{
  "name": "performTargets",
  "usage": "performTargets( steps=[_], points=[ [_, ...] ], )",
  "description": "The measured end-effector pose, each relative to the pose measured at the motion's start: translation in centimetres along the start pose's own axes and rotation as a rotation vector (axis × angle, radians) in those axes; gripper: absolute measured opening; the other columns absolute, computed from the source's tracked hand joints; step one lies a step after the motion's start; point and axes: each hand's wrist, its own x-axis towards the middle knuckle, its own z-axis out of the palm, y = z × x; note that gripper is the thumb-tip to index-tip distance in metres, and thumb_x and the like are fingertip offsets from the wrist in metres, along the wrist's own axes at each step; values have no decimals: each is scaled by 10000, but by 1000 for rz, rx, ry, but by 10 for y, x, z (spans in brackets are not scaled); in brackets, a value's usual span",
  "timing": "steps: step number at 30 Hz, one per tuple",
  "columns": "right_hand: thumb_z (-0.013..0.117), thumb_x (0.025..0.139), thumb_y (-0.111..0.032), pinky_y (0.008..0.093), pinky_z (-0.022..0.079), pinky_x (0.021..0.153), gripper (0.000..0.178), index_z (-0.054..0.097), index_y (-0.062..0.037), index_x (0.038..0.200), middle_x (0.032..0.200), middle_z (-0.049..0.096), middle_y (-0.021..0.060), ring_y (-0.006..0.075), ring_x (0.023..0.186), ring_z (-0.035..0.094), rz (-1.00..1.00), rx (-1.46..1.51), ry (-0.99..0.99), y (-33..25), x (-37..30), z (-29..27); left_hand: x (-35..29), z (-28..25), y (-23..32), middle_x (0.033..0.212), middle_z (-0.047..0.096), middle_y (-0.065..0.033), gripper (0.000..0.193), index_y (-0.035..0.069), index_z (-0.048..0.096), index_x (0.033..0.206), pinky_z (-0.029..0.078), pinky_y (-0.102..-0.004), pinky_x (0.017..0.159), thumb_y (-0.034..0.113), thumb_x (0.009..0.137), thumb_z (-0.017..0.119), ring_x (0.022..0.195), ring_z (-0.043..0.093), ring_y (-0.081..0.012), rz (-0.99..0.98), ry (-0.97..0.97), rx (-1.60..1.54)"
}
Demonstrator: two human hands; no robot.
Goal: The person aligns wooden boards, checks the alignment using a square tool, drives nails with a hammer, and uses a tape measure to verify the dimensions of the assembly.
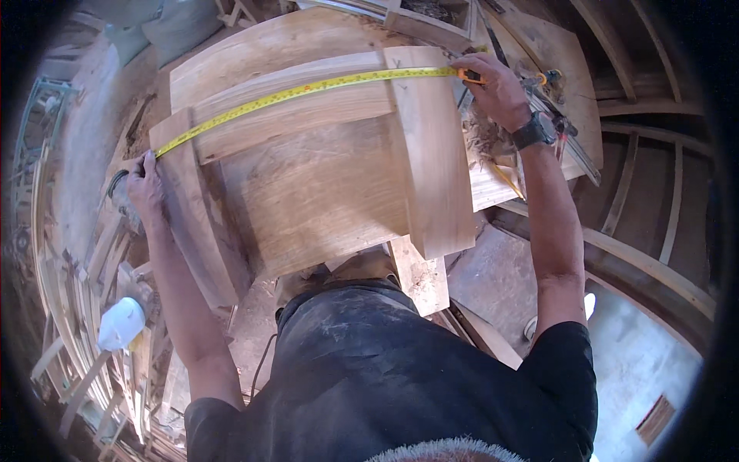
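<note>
A yellow tape measure (308, 88) is drawn out across a wooden piece made of a left board (188, 208), a right board (433, 154) and a crosspiece (300, 117) between them. At the outer edge of the left board, my left hand (146, 187) pinches the end of the blade. My right hand (496, 91) is closed round the orange and black case just past the right board's far corner. The blade runs slightly slanted, higher on the right. Beneath the piece lies a broad wooden panel (323, 196). My right palm hides part of the case.
Tools and wood shavings (489, 142) lie on the bench to the right. Long strips of timber (85, 285) crowd the floor at the left, near a white plastic container (122, 323). Behind the bench stands an open wooden box (431, 27). Wooden framing (647, 262) lines the right side.
</note>
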Motion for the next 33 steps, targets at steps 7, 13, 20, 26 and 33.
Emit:
performTargets(
  steps=[7,13,20,26,33],
  points=[
    [685,865,-27,422,540,949,353,692,-147,1197,1141,674,91,342,1098,648,37,-106,-14,5,-8,-3,-11,3,18,930,747,-95,476,-7,759,1098,491,-341,796,444,1019,630,859,646,-173,-69,30,285],
    [687,863,-41,427,542,946,340,695,-143,1188,1144,675,81,332,1095,647,3,-118,27,13,-11,-1,-16,7,21,887,730,-112,489,-7,755,1072,484,-358,787,449,1040,583,808,624,-190,21,52,139],
    [719,833,9,407,567,934,411,702,-170,1203,1190,678,77,327,1109,665,23,-169,21,12,-9,0,-10,3,14,812,691,-120,462,-32,740,970,476,-363,759,400,1037,592,746,592,-188,18,82,201],
    [727,833,-8,418,564,939,385,704,-162,1185,1192,676,83,335,1130,654,25,-173,32,12,-10,-2,-8,5,13,655,536,-97,442,-55,625,769,400,-386,628,302,1028,609,628,452,-193,122,118,201],
    [731,830,-4,408,562,918,386,697,-152,1185,1164,678,68,321,1102,663,25,-156,-6,15,-8,-4,-7,8,7,645,496,-87,446,-48,575,719,381,-388,612,274,1026,610,621,438,-184,155,143,132]
  ],
)
